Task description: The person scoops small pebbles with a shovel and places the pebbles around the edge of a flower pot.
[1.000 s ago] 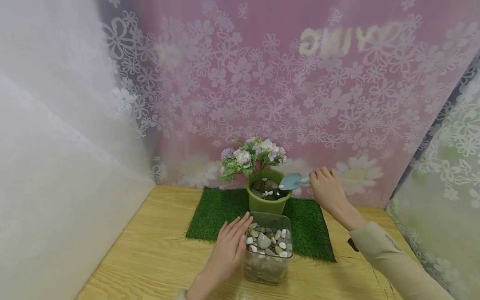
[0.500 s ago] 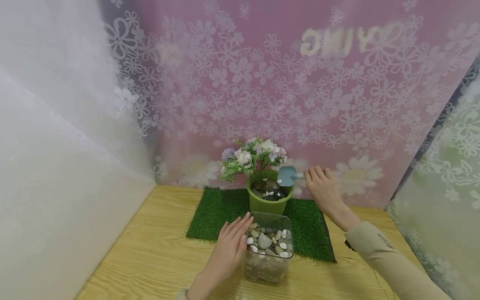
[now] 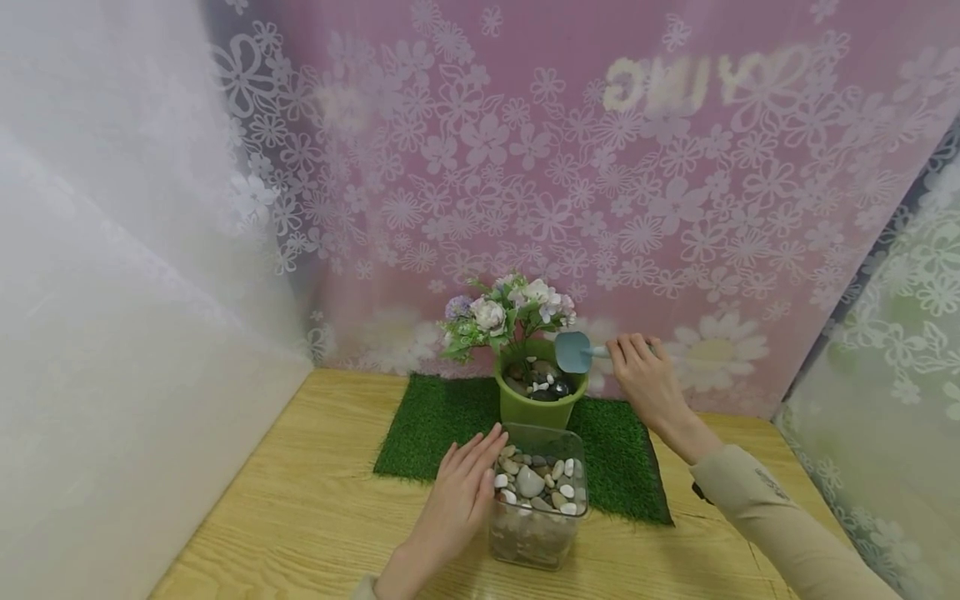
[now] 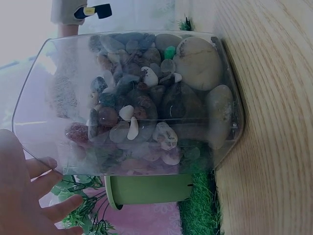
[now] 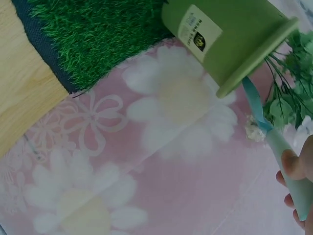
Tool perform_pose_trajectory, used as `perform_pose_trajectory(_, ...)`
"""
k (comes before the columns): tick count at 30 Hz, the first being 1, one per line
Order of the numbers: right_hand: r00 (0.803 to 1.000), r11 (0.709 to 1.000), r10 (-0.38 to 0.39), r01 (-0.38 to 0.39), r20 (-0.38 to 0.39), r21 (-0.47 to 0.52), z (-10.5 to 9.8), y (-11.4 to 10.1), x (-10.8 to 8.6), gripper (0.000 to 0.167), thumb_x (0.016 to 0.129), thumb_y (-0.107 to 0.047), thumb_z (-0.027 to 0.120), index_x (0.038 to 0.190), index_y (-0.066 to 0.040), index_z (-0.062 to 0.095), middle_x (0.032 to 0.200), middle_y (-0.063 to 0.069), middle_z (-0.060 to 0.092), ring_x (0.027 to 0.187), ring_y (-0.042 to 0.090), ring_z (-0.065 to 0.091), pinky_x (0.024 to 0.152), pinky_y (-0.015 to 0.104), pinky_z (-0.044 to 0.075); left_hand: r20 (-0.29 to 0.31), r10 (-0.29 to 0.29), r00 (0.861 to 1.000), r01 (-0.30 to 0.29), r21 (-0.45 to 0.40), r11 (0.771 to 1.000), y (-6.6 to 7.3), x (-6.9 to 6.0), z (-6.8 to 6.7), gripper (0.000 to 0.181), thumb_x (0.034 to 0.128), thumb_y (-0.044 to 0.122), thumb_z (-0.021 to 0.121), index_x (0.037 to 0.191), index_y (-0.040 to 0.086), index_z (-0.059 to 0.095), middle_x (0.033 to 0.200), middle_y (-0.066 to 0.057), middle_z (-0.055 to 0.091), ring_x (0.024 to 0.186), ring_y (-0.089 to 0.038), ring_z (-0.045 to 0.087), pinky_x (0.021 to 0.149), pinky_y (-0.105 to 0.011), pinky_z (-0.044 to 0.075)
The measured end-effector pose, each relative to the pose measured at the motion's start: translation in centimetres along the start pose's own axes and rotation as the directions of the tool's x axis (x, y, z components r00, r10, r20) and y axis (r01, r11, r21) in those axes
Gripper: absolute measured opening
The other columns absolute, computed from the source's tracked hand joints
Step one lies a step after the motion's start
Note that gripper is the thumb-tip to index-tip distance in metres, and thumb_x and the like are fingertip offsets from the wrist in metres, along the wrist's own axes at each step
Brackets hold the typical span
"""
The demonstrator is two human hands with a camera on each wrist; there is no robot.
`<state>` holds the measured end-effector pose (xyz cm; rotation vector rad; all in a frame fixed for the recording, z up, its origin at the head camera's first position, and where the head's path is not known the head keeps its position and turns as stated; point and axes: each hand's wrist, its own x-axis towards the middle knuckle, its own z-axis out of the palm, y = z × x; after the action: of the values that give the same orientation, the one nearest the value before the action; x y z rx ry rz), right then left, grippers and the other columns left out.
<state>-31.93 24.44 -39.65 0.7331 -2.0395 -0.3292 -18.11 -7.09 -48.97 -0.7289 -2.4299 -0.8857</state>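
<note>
My right hand (image 3: 647,377) grips the handle of a small blue hand trowel (image 3: 573,353), its blade tipped over the right rim of a green flower pot (image 3: 532,413). In the right wrist view, fingers curl round the pale trowel handle (image 5: 282,152). Dark stones and several small white pebbles (image 3: 542,386) lie inside the pot, around the stems of white and purple flowers (image 3: 489,317). My left hand (image 3: 452,493) rests with extended fingers against the left side of a clear plastic container (image 3: 534,546) of mixed pebbles (image 3: 529,482).
The pot stands on a green artificial turf mat (image 3: 628,467) on a wooden table (image 3: 300,492). Directly in front of it is the container. A pink flowered curtain (image 3: 480,183) hangs close behind, and pale sheeting (image 3: 142,292) borders the left.
The trowel has shifted slightly left and its blade has turned steeper. A white pebble at the blade's tip has dropped off into the pot. The left hand has stayed put.
</note>
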Motion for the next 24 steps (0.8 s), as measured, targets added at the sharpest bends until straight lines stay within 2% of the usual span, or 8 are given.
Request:
perform_pose_trajectory(3, 0.996, 0.991, 0.09, -0.092, 0.019, 0.095, -1.1, 0.4, -0.2, 0.027, 0.083, 0.007, 0.076, 0.107, 0.009, 0.064, 0.102, 0.024, 0.062, 0.093, 0.04, 0.055, 0.081, 0.052, 0.045, 0.011, -0.007, 1.0, 0.007, -0.012, 1.0, 0.1, 0.0, 0.0, 0.049, 0.1069, 0.014, 0.046, 0.155, 0.017, 0.044, 0.162, 0.004, 0.038, 0.144, -0.028, 0.042, 0.112, -0.065, 0.03)
perform_pose_trajectory(5, 0.986, 0.972, 0.161, -0.165, 0.038, 0.166, -2.1, 0.7, -0.4, 0.024, 0.084, 0.004, 0.077, 0.104, 0.008, 0.065, 0.099, 0.024, 0.062, 0.092, 0.041, 0.055, 0.079, 0.053, 0.045, 0.018, -0.014, 1.0, 0.014, -0.026, 1.0, 0.1, 0.0, 0.0, 0.049, 0.1072, 0.015, 0.046, 0.156, 0.017, 0.044, 0.162, 0.004, 0.038, 0.145, -0.027, 0.041, 0.113, -0.066, 0.03)
perform_pose_trajectory(9, 0.957, 0.906, 0.271, -0.289, 0.102, 0.309, -4.4, 1.3, -1.0, 0.021, 0.083, -0.001, 0.079, 0.101, 0.005, 0.069, 0.093, 0.021, 0.064, 0.088, 0.04, 0.057, 0.075, 0.052, 0.045, 0.018, -0.019, 1.0, 0.019, -0.026, 0.999, -0.1, 0.0, 0.1, 0.048, 0.1078, 0.016, 0.044, 0.156, 0.017, 0.043, 0.162, 0.004, 0.038, 0.144, -0.028, 0.042, 0.113, -0.066, 0.029)
perform_pose_trajectory(13, 0.938, 0.837, 0.297, -0.345, 0.177, 0.425, -7.1, 1.7, -1.5, 0.019, 0.084, -0.001, 0.078, 0.102, 0.003, 0.071, 0.091, 0.018, 0.067, 0.082, 0.034, 0.056, 0.07, 0.048, 0.045, 0.017, -0.014, 1.0, 0.015, -0.024, 1.0, -0.2, 0.0, 0.2, 0.049, 0.108, 0.016, 0.044, 0.157, 0.018, 0.042, 0.162, 0.003, 0.037, 0.145, -0.028, 0.041, 0.113, -0.066, 0.029)
perform_pose_trajectory(15, 0.939, 0.818, 0.276, -0.341, 0.204, 0.463, -8.4, 1.8, -1.7, 0.021, 0.084, 0.0, 0.079, 0.103, 0.002, 0.073, 0.091, 0.015, 0.068, 0.078, 0.029, 0.053, 0.066, 0.043, 0.04, 0.016, -0.007, 1.0, 0.008, -0.024, 1.0, -0.2, 0.0, 0.1, 0.049, 0.108, 0.015, 0.044, 0.157, 0.019, 0.041, 0.162, 0.002, 0.038, 0.144, -0.029, 0.042, 0.113, -0.066, 0.03)
perform_pose_trajectory(17, 0.946, 0.814, 0.239, -0.319, 0.219, 0.485, -9.5, 1.8, -1.9, 0.022, 0.083, -0.001, 0.079, 0.104, 0.0, 0.073, 0.09, 0.01, 0.068, 0.075, 0.022, 0.049, 0.065, 0.039, 0.036, 0.015, -0.005, 1.0, 0.006, -0.025, 1.0, -0.2, 0.0, 0.1, 0.05, 0.1079, 0.015, 0.044, 0.157, 0.019, 0.041, 0.162, 0.001, 0.038, 0.144, -0.03, 0.042, 0.112, -0.066, 0.03)
perform_pose_trajectory(21, 0.968, 0.839, 0.153, -0.232, 0.197, 0.491, -10.9, 1.7, -2.0, 0.026, 0.08, -0.001, 0.081, 0.105, -0.007, 0.075, 0.092, 0.004, 0.07, 0.074, 0.016, 0.048, 0.065, 0.035, 0.035, 0.016, -0.007, 1.0, 0.008, -0.033, 0.999, 0.0, 0.0, -0.1, 0.05, 0.1073, 0.014, 0.045, 0.157, 0.018, 0.041, 0.162, 0.001, 0.038, 0.144, -0.03, 0.042, 0.112, -0.067, 0.03)
perform_pose_trajectory(24, 0.982, 0.848, 0.088, -0.161, 0.165, 0.505, -11.7, 1.5, -1.9, 0.03, 0.077, 0.0, 0.083, 0.104, -0.01, 0.074, 0.097, 0.003, 0.071, 0.08, 0.019, 0.054, 0.067, 0.037, 0.04, 0.013, -0.003, 1.0, 0.004, -0.033, 0.999, 0.1, 0.0, -0.1, 0.05, 0.1065, 0.013, 0.046, 0.157, 0.017, 0.042, 0.161, 0.0, 0.039, 0.144, -0.03, 0.042, 0.112, -0.067, 0.03)
